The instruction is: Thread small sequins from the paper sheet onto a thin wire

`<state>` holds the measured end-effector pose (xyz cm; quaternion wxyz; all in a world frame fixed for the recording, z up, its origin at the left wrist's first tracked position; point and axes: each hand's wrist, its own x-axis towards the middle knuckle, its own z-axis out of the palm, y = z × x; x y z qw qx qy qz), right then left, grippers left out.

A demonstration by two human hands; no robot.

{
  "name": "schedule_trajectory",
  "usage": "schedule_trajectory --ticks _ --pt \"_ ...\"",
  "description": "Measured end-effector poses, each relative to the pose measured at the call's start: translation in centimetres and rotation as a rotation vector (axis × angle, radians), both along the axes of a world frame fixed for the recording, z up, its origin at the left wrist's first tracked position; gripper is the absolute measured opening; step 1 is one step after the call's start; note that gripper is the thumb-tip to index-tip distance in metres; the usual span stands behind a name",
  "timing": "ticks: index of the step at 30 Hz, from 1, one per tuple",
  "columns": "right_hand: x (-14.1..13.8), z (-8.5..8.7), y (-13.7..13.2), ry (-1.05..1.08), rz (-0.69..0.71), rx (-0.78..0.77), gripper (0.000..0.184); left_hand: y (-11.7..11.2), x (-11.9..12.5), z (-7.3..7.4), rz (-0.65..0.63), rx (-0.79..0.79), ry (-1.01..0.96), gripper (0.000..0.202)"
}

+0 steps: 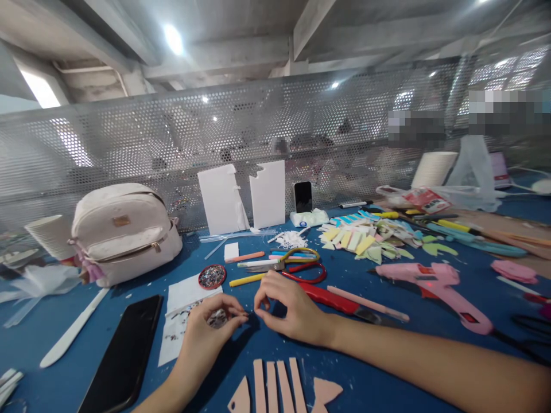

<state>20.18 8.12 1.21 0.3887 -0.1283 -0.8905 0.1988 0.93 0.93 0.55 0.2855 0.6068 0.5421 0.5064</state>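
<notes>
My left hand (210,324) hovers over the right edge of a white paper sheet (167,347) strewn with small dark bits; its thumb and fingertips are pinched. Close beside it, my right hand (295,310) pinches too, its fingertips a short gap away. Anything held in either pinch is too small to make out. Below both hands lie several upright pink strips (272,387), between a pink pointed piece with a hole (240,397) and a pink tail-shaped piece (326,391). A red round dish of dark speckled bits (212,276) sits beyond my left hand.
Beyond my right hand lie scissors (321,272), a red-handled cutter (329,298) and several markers. A pink glue gun (439,281) is at right, before heaped paper scraps (365,235). At left are a black phone (123,355), a white plastic knife (75,330) and a backpack (124,235).
</notes>
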Motion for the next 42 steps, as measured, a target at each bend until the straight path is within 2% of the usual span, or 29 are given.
schedule_trajectory --ticks 14,20,31,35,38,42 --pt "-0.2 -0.5 0.1 -0.066 0.033 0.081 0.004 -0.3 0.5 -0.6 0.054 0.033 0.137 0.008" --pt "-0.2 -0.3 0.1 -0.097 0.063 0.061 0.003 -0.3 1.0 -0.4 0.026 0.017 0.115 0.009" --pt "0.0 -0.3 0.3 -0.161 0.122 0.037 0.012 -0.6 1.3 -0.3 0.008 0.017 0.102 0.013" --pt "-0.1 -0.3 0.1 -0.17 0.115 0.043 0.006 -0.6 1.2 -0.4 -0.018 0.013 0.12 0.012" --pt "-0.1 -0.3 0.0 -0.096 0.03 -0.03 0.006 -0.9 0.9 -0.4 -0.031 0.029 0.156 0.013" --pt "-0.1 -0.5 0.6 0.093 -0.14 -0.301 0.008 -1.4 0.7 0.1 -0.115 0.218 0.376 0.009"
